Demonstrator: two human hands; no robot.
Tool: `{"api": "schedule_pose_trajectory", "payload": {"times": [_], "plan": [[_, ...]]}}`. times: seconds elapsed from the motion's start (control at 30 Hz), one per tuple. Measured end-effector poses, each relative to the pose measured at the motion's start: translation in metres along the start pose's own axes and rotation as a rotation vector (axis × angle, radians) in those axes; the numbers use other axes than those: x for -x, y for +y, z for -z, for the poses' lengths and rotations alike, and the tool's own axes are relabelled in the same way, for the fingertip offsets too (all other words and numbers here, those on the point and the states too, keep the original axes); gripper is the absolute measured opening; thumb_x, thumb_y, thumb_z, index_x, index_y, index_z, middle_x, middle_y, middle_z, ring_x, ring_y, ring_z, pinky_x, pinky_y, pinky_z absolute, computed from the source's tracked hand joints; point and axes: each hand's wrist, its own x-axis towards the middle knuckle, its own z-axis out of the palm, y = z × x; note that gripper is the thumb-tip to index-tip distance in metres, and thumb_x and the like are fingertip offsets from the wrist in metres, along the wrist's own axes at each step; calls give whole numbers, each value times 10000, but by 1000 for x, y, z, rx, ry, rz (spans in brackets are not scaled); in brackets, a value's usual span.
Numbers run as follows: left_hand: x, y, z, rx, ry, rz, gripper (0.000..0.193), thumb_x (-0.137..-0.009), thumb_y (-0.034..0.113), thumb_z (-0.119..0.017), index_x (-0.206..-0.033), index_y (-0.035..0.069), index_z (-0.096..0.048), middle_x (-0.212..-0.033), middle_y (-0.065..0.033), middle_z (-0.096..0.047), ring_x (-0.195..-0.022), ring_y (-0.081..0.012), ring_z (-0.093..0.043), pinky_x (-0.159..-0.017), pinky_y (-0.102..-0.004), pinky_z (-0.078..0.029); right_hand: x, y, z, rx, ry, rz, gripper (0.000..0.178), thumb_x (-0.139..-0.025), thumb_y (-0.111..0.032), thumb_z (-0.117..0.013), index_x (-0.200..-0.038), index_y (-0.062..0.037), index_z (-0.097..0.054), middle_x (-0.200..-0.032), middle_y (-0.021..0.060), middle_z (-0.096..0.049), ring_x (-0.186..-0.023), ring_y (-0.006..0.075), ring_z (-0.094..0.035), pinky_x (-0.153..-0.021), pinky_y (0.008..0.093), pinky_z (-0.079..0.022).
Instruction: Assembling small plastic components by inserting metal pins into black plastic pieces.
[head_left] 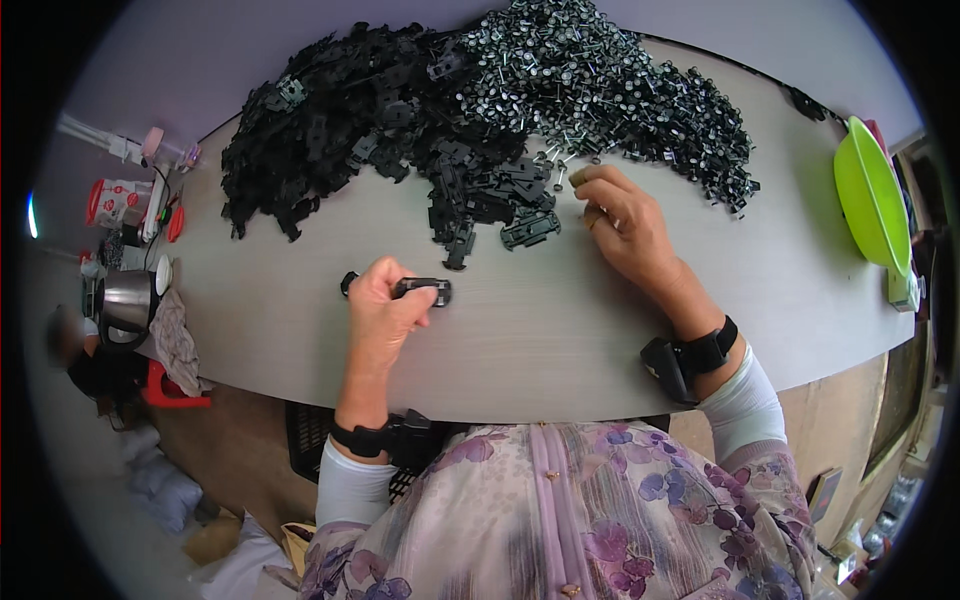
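Observation:
My left hand (382,300) is closed around a small black plastic part (430,291), held just over the near middle of the table. One end of the part shows past my thumb, and another dark round end (349,284) shows on the hand's other side. My right hand (628,225) has its fingers curled in beside the near edge of a heap of silvery round-headed metal pins (560,75). Whether a pin sits between its fingertips I cannot make out. Left of the pins spreads a large heap of black plastic parts (330,120), with several loose ones near my hands.
The pale table (560,350) curves round in front of me. A lime green basin (872,200) leans at its right end. On the left are a steel kettle (125,300), a cloth (175,340) and orange-handled scissors (176,224). A person in dark clothing (100,370) is beyond.

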Motion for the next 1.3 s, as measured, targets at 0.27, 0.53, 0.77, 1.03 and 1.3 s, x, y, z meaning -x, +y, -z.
{"api": "schedule_pose_trajectory", "payload": {"times": [0.27, 0.53, 0.77, 1.03, 1.3], "plan": [[7, 30, -9, -744, 367, -540, 202, -731, 41, -749, -863, -9, -605, -744, -56, -584, -529, -121, -480, -502, -265, -401, -26, 21, -22, 258, -22, 73, 139, -712, 11, -589, -840, -4, -642, -912, 118, -596, -870, 322, -598, -750, 419, -502], [-56, 8, -90, -840, -64, -756, 146, -750, 57, -729, -834, 18, -616, -845, -119, -634, -694, -335, -609, -611, -412, -491, -6, 8, -3, 266, -126, -23, 114, -691, -18, -615, -793, -2, -661, -877, 126, -576, -833, 322, -591, -739, 408, -499], [-50, 4, -103, -811, -83, -648, 313, -725, 29, -724, -1020, 29, -617, -888, -145, -598, -746, -337, -615, -675, -418, -502, -7, 3, -4, 187, -116, -21, 187, -689, -8, -622, -873, -5, -657, -896, 135, -575, -880, 330, -586, -757, 408, -496], [-43, 10, -95, -747, -179, -514, 400, -693, -65, -642, -1084, 20, -615, -943, -138, -591, -826, -303, -624, -738, -379, -515, 0, 5, -1, 248, -89, -59, 173, -696, 12, -610, -866, 3, -641, -893, 129, -576, -829, 329, -590, -713, 396, -482], [-43, 5, -88, -689, -200, -565, 472, -689, -73, -629, -1151, 12, -584, -931, -135, -584, -810, -285, -610, -726, -372, -506, 2, -14, 17, 256, -280, -268, 162, -691, -1, -632, -852, 5, -649, -843, 126, -604, -764, 319, -606, -693, 411, -487]]}}
